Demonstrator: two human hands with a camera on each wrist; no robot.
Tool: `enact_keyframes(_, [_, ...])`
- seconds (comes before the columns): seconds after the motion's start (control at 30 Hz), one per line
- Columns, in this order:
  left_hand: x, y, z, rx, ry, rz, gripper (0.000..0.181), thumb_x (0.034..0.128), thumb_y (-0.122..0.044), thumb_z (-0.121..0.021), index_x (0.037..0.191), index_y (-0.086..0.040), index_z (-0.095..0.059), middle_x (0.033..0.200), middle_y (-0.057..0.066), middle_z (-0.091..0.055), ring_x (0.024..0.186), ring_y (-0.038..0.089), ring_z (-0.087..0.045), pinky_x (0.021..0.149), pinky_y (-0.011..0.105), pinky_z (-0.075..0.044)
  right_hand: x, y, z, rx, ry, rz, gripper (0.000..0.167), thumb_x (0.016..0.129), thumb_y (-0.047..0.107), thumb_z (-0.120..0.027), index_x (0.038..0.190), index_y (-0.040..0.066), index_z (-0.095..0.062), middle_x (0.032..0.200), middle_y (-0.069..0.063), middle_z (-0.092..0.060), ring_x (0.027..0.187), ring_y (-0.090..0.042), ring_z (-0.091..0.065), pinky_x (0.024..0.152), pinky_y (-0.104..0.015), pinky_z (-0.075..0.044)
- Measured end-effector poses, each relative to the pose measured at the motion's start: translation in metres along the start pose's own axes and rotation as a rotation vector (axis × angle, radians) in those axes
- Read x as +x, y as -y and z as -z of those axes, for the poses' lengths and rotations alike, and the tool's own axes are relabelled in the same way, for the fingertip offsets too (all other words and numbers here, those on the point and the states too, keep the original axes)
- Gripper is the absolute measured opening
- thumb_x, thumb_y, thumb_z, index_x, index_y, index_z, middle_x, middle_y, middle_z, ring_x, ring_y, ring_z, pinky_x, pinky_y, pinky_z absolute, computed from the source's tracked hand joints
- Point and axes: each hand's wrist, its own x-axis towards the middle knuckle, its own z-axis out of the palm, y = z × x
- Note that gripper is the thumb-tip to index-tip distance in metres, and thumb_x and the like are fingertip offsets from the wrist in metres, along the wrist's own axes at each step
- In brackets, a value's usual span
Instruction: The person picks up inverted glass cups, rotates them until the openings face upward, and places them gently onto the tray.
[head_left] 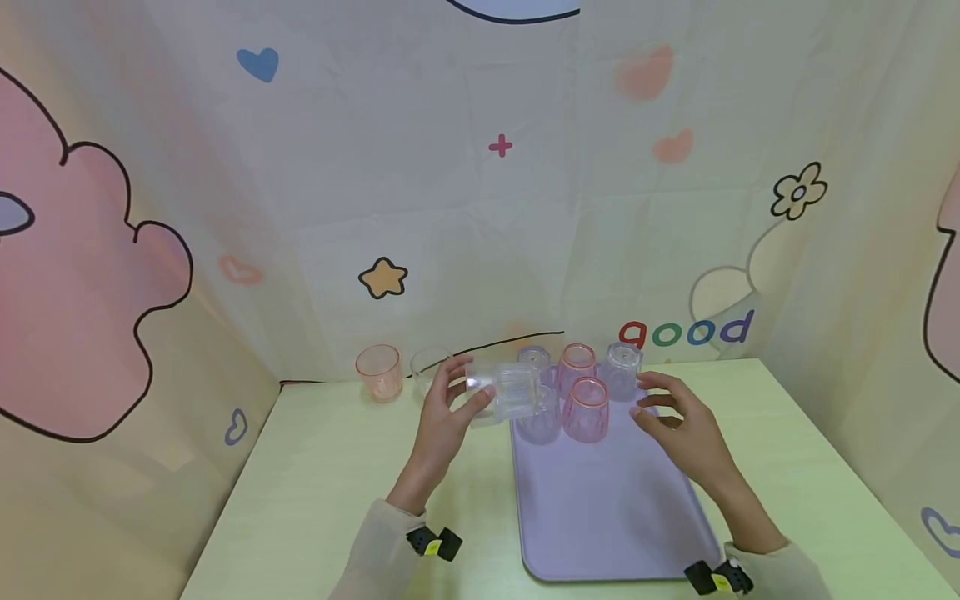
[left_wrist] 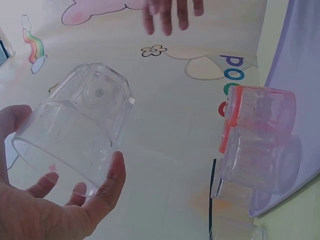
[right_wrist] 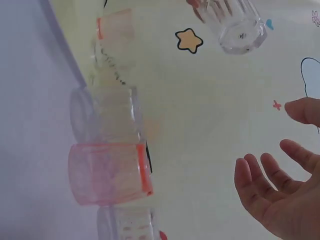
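Note:
My left hand grips a clear glass in the air, thumb on one side and fingers on the other. The glass lies tilted on its side, its base pointing right. In the left wrist view the clear faceted glass has its open rim towards the palm. My right hand hovers over the right side of the purple tray, fingers apart and loosely bent, with nothing in them. On the tray's far part stand upside-down glasses: a front pink glass, a rear pink glass and several clear ones.
Left of the tray, a pink glass stands upright near the back of the light table. Beside it is another clear glass, partly hidden by my left hand. A patterned curtain hangs behind the table.

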Motion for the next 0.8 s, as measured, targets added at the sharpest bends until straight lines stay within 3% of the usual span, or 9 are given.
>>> enact_keyframes(0.07, [-0.001, -0.001, 0.0, -0.002, 0.001, -0.004, 0.055, 0.089, -0.029, -0.071, 0.138, -0.028, -0.045, 0.141, 0.006, -0.044, 0.132, 0.03, -0.047, 0.094, 0.042, -0.055, 0.002, 0.007, -0.005, 0.06, 0.041, 0.018, 0.051, 0.094, 0.018, -0.066, 0.14, 0.011, -0.047, 0.134, -0.007, -0.054, 0.106, 0.004, -0.056, 0.082, -0.011, -0.051])
enact_keyframes(0.3, [-0.004, -0.003, -0.002, -0.03, 0.012, -0.02, 0.055, 0.0885, -0.027, -0.071, 0.137, -0.028, -0.045, 0.141, 0.007, -0.044, 0.13, 0.029, -0.047, 0.092, 0.04, -0.055, 0.01, 0.025, -0.024, 0.199, 0.166, 0.044, 0.056, 0.093, 0.013, -0.065, 0.144, 0.012, -0.04, 0.142, -0.011, -0.048, 0.125, -0.035, -0.053, 0.088, -0.017, -0.052])
enact_keyframes(0.53, [-0.007, -0.005, -0.006, -0.061, 0.015, -0.035, 0.054, 0.0882, -0.023, -0.071, 0.136, -0.026, -0.046, 0.14, 0.008, -0.044, 0.129, 0.029, -0.047, 0.092, 0.037, -0.055, 0.016, 0.04, -0.04, 0.301, 0.229, 0.039, 0.06, 0.091, 0.008, -0.065, 0.145, 0.013, -0.038, 0.142, -0.016, -0.046, 0.129, -0.042, -0.049, 0.091, -0.037, -0.057])
enact_keyframes(0.8, [-0.011, -0.008, -0.015, -0.085, 0.043, -0.048, 0.054, 0.0889, -0.023, -0.07, 0.137, -0.023, -0.045, 0.141, 0.009, -0.043, 0.13, 0.029, -0.047, 0.094, 0.038, -0.055, 0.019, 0.053, -0.054, 0.382, 0.273, 0.042, 0.064, 0.09, 0.012, -0.069, 0.145, 0.018, -0.037, 0.147, -0.018, -0.04, 0.131, -0.047, -0.046, 0.085, -0.039, -0.059])
